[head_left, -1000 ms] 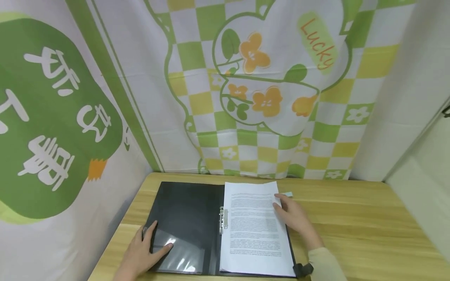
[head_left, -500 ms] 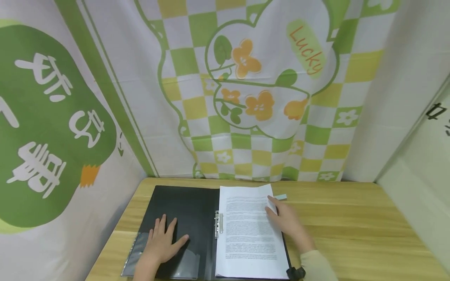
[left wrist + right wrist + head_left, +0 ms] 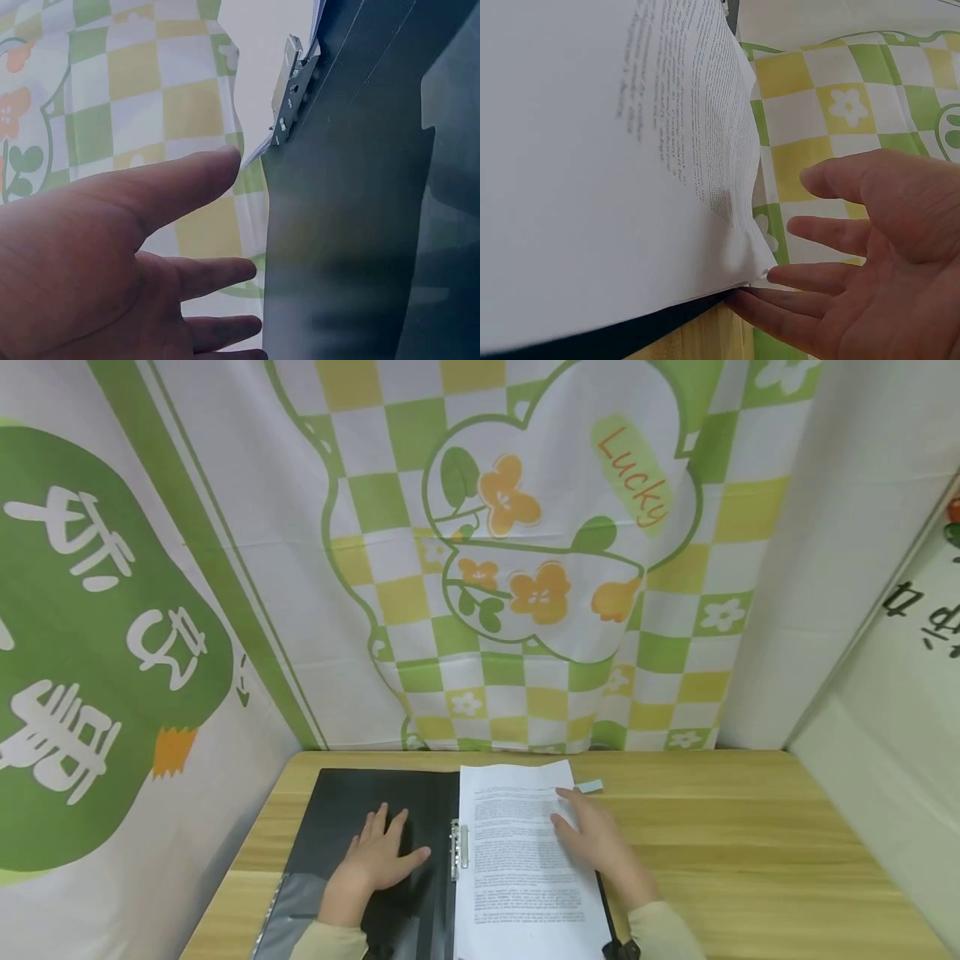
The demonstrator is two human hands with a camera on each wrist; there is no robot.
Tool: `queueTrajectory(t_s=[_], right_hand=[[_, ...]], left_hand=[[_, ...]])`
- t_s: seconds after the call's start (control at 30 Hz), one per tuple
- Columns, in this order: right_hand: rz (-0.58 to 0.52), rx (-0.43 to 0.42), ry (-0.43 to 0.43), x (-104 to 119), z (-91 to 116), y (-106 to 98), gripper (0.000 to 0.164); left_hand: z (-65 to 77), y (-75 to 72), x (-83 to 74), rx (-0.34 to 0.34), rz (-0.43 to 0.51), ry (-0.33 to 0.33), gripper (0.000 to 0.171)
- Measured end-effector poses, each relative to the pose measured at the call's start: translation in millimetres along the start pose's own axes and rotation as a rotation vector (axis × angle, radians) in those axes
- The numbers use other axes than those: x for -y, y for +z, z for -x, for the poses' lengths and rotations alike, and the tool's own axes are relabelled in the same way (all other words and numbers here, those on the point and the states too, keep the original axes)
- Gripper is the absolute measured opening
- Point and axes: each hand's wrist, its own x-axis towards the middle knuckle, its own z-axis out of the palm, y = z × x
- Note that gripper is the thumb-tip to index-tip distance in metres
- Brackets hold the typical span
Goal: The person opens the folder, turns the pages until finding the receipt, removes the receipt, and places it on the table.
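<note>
A black ring-type folder (image 3: 330,827) lies spread flat on the wooden table. On its right side is a stack of white printed sheets (image 3: 517,902), beside a metal clip (image 3: 454,850) at the spine. My left hand (image 3: 375,860) is over the folder's left cover, fingers spread and thumb toward the clip; nothing is in it in the left wrist view. At the right edge of the sheets is my right hand (image 3: 596,839), its fingers loosely extended. In the right wrist view, its fingertips (image 3: 776,276) meet the corner of the sheets.
A pale blue tab (image 3: 591,786) sticks out past the sheets' upper right edge. Wooden tabletop (image 3: 735,852) extends to the right of the folder. Behind the table hangs a green-and-yellow checked cloth (image 3: 525,693), with printed white cloth (image 3: 247,727) on the left.
My left hand has left the folder's left edge and moved right and forward over the cover, fingers spreading. The right hand stays at the sheets' edge. The head view has shifted slightly.
</note>
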Motion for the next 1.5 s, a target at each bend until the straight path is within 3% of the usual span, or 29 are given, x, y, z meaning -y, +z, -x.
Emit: queueTrajectory(t_s=[0.2, 0.3, 0.47, 0.63, 0.83, 1.1, 1.5], right_hand=[[-0.119, -0.057, 0.007, -5.5, -3.9, 4.6, 0.039], [-0.281, -0.117, 0.026, -7.6, -8.9, 6.3, 0.031], [-0.541, -0.163, 0.089, -1.7, -11.3, 2.3, 0.025], [-0.562, -0.072, 0.101, 1.0, -9.3, -0.5, 0.042], [-0.61, 0.009, 0.112, -3.6, -9.2, -1.3, 0.059], [-0.637, 0.029, 0.107, -2.8, -10.6, -6.0, 0.066], [-0.604, 0.024, 0.096, 1.7, -9.1, -10.2, 0.065]], left_hand=[[-7.4, 11.1, 4.5, 0.038, 0.029, -0.016, 0.088], [-12.6, 20.0, 10.7, 0.038, 0.046, -0.003, 0.09], [-11.1, 20.1, 6.9, 0.05, 0.06, -0.016, 0.087], [-5.1, 20.9, 2.8, 0.088, 0.059, -0.019, 0.093], [1.5, 30.7, 1.6, 0.115, 0.046, 0.063, 0.106], [3.9, 41.6, -0.1, 0.042, 0.114, 0.171, 0.087], [-0.2, 40.2, -7.3, -0.005, 0.129, 0.184, 0.078]])
